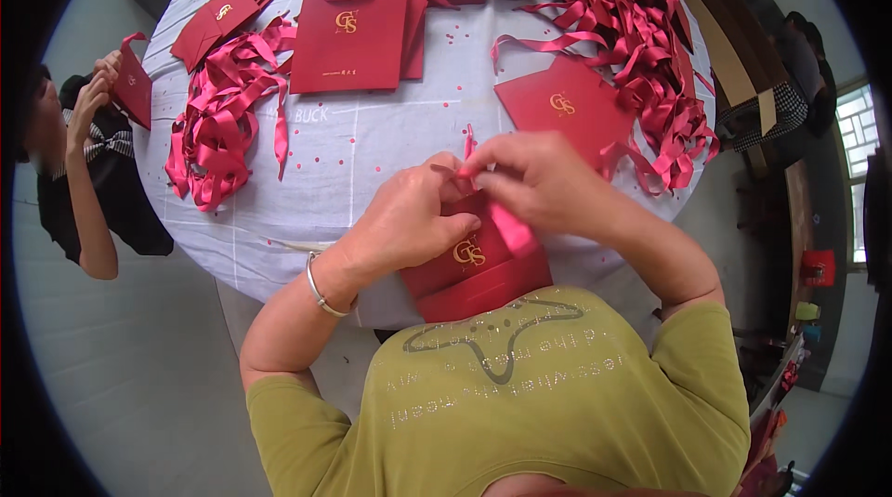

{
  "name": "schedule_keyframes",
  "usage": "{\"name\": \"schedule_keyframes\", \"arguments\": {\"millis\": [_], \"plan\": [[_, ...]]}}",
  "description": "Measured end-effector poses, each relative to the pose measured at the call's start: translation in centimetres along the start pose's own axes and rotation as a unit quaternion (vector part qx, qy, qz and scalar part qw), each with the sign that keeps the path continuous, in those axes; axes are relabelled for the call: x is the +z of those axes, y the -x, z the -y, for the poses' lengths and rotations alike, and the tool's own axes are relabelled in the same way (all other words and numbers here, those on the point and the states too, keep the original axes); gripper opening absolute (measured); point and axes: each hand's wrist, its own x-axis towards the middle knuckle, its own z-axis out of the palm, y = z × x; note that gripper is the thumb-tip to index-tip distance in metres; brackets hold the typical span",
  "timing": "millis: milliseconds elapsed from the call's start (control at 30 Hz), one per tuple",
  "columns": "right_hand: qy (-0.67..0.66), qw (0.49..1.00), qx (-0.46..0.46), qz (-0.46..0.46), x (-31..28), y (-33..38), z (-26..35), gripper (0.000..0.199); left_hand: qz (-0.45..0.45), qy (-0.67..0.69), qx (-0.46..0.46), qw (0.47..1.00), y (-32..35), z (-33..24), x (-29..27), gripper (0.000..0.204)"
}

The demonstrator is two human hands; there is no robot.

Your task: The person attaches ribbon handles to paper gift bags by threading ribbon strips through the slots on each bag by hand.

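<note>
A red paper gift bag (478, 285) with gold print rests at the table's near edge, against my green shirt. My left hand (413, 216), a silver bangle on its wrist, is closed on the bag's upper left part, thumb across the front. Over the bag's top edge my right hand (534, 179) pinches a pink ribbon (509, 226) between thumb and fingers. One length of the ribbon hangs down the bag's front, and a short end sticks up between my hands. The fingertips meet there and partly hide the ribbon and the bag's top edge.
Red bags (348, 40) stand or lie across the far side of the white-covered table (321, 186). Pink ribbon heaps lie left (223, 121) and right (664, 125). Small red paper dots are scattered between. At left, another person (93, 144) holds up a red bag.
</note>
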Motion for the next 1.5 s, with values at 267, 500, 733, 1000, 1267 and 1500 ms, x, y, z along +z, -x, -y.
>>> {"name": "schedule_keyframes", "arguments": {"millis": [267,500,733,1000,1267,1500], "plan": [[-0.019,0.996,0.086,0.026,0.1,1.1,-1.6,0.012,0.097,0.008,0.013,0.995,0.7,0.3,-4.5,0.022],[-0.212,0.953,0.213,0.042,-0.3,0.7,-2.4,0.012,0.169,0.208,-0.003,0.963,0.6,1.4,-4.8,0.031],[-0.095,0.97,0.223,-0.013,-3.7,0.1,-0.5,0.011,0.144,0.245,-0.04,0.958,0.5,2.4,-4.6,0.03],[0.111,0.991,-0.071,-0.002,0.2,0.0,-0.4,0.011,0.062,0.222,-0.171,0.958,0.5,0.8,-4.1,0.018],[0.023,0.999,0.047,0.003,-0.3,0.3,-1.9,0.01,0.025,0.206,-0.15,0.967,0.5,0.4,-3.4,0.02],[-0.08,0.985,0.137,0.064,-0.1,0.3,-2.0,0.011,0.157,0.158,-0.143,0.964,0.1,2.3,-3.2,0.013]]}}
